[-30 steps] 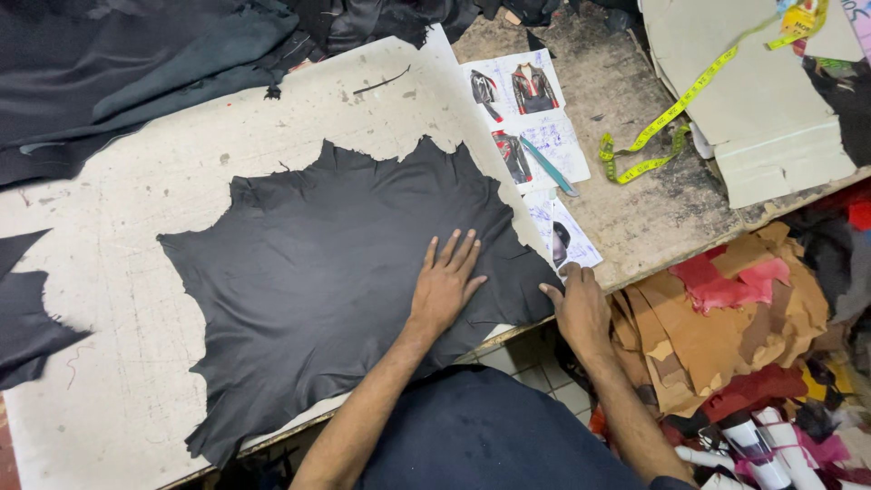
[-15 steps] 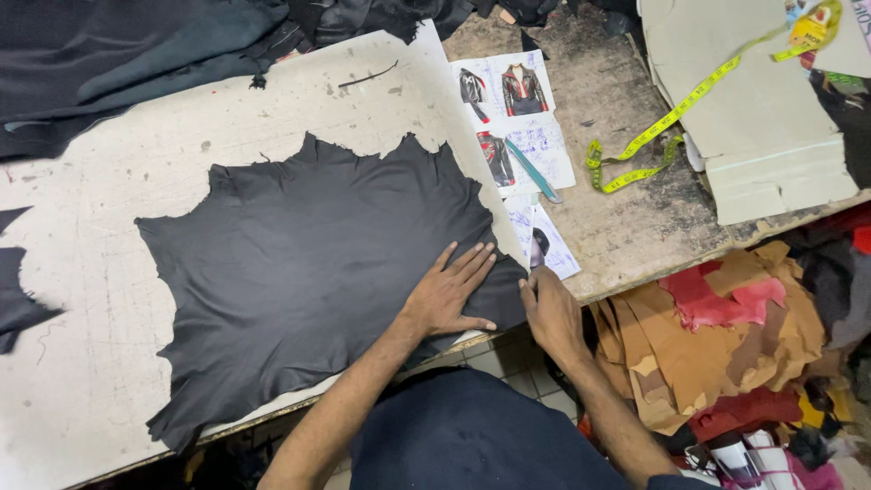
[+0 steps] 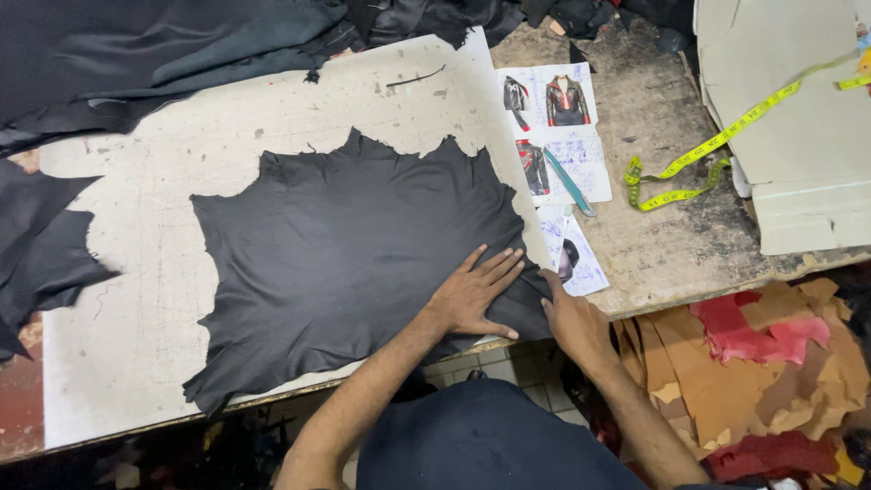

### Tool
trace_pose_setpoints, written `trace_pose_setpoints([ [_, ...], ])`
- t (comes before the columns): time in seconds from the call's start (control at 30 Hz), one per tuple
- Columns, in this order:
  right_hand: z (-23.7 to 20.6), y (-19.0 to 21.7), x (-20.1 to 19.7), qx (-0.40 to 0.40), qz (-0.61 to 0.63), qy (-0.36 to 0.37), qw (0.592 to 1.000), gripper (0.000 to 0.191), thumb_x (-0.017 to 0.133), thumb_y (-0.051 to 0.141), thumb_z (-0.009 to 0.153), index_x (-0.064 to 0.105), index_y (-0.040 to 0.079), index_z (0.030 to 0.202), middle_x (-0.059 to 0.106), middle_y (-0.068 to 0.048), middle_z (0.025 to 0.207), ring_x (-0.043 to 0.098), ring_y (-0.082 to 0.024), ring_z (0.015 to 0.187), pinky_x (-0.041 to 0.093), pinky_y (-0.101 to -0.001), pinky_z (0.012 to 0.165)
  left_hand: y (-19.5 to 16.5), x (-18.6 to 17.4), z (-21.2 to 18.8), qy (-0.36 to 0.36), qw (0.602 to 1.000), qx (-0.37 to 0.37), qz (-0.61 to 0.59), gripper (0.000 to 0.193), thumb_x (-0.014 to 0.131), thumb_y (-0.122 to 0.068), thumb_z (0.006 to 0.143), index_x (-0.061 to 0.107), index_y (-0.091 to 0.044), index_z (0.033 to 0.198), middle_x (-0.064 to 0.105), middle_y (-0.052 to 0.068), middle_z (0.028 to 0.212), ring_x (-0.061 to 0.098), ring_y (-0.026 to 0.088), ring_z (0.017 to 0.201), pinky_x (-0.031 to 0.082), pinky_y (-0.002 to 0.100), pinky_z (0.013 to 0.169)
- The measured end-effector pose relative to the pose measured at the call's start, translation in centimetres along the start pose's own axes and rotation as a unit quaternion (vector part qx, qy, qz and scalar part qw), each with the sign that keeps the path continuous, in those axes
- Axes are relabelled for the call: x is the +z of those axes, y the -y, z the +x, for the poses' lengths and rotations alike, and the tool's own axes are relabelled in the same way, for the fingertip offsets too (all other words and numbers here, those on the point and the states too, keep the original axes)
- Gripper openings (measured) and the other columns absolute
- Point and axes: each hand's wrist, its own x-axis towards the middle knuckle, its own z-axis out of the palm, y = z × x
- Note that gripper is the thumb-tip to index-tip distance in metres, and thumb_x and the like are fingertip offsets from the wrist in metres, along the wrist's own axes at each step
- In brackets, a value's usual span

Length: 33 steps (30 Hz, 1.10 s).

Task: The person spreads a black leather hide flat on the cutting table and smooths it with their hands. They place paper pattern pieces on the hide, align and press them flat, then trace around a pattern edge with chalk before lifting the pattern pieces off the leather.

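Observation:
A black leather hide (image 3: 345,254) lies spread flat on a white, scuffed cutting board (image 3: 136,290). My left hand (image 3: 474,295) rests palm down on the hide's lower right part, fingers spread and pointing right. My right hand (image 3: 570,319) presses the hide's right corner at the table's front edge, next to a small printed sheet (image 3: 573,249).
Sheets with jacket pictures (image 3: 553,127) and a teal pen (image 3: 570,181) lie right of the hide. A yellow tape measure (image 3: 699,163) crosses the worn tabletop and pale card patterns (image 3: 798,118). Dark hides (image 3: 136,54) pile at the back; tan and red leather scraps (image 3: 762,363) lie below right.
My left hand has turned on the hide so its fingers point more to the right. My right hand stays at the hide's right corner. The view has shifted slightly.

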Motion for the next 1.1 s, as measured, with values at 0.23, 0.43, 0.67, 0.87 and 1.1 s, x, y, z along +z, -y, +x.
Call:
trace_pose_setpoints([
  [0.23, -2.7, 5.5, -2.2, -0.158, -0.099, -0.031, 0.982, 0.065, 0.072, 0.028, 0.085, 0.05, 0.008, 0.143, 0.053, -0.023, 0.144, 0.055, -0.036, 0.128, 0.049, -0.0464, 0.101, -0.5, 3.5, 0.2, -0.223, 0.918, -0.324, -0.045, 0.087, 0.033, -0.064, 0.108, 0.027, 0.003, 0.163, 0.018, 0.021, 0.175, 0.017, 0.032, 0.163, 0.011, 0.056, 0.131],
  [0.43, 0.8, 16.6, 3.6, -0.489, 0.133, 0.127, 0.852, 0.074, 0.062, 0.038, 0.098, 0.037, 0.002, 0.158, 0.034, -0.015, 0.166, 0.027, -0.031, 0.156, 0.021, -0.0463, 0.127, -0.1, 4.0, 1.6, -0.088, 0.99, -0.113, -0.011, 0.095, 0.046, -0.07, 0.093, 0.032, -0.003, 0.158, 0.023, 0.017, 0.169, 0.018, 0.029, 0.158, 0.01, 0.054, 0.128],
  [0.67, 13.0, 17.8, 6.8, -0.555, 0.008, 0.082, 0.827, 0.082, 0.053, 0.051, 0.099, 0.025, 0.007, 0.163, 0.018, -0.016, 0.171, 0.014, -0.034, 0.159, 0.009, -0.0501, 0.128, 4.4, 0.4, -4.6, -0.053, 0.996, 0.052, -0.042, 0.096, 0.043, -0.074, 0.095, 0.033, -0.008, 0.163, 0.026, 0.014, 0.17, 0.021, 0.029, 0.157, 0.013, 0.048, 0.128],
  [0.87, 19.8, 15.3, 5.8, -0.369, -0.094, -0.14, 0.914, 0.075, 0.048, 0.054, 0.098, 0.033, 0.014, 0.16, 0.026, -0.016, 0.168, 0.023, -0.037, 0.155, 0.019, -0.0508, 0.125, 15.8, -6.6, -18.9, -0.112, 0.973, -0.201, 0.025, 0.078, 0.052, -0.059, 0.097, 0.043, -0.008, 0.155, 0.036, 0.017, 0.165, 0.031, 0.032, 0.154, 0.02, 0.052, 0.125],
  [1.1, 20.7, 17.0, 7.4, -0.256, -0.071, -0.198, 0.943, 0.076, 0.05, 0.05, 0.1, 0.034, 0.011, 0.164, 0.027, -0.021, 0.17, 0.023, -0.041, 0.157, 0.016, -0.0617, 0.125, 26.1, -11.8, -32.6, -0.196, 0.825, -0.513, 0.132, 0.069, 0.051, -0.045, 0.104, 0.035, -0.008, 0.16, 0.027, 0.015, 0.169, 0.026, 0.032, 0.155, 0.013, 0.058, 0.124],
])
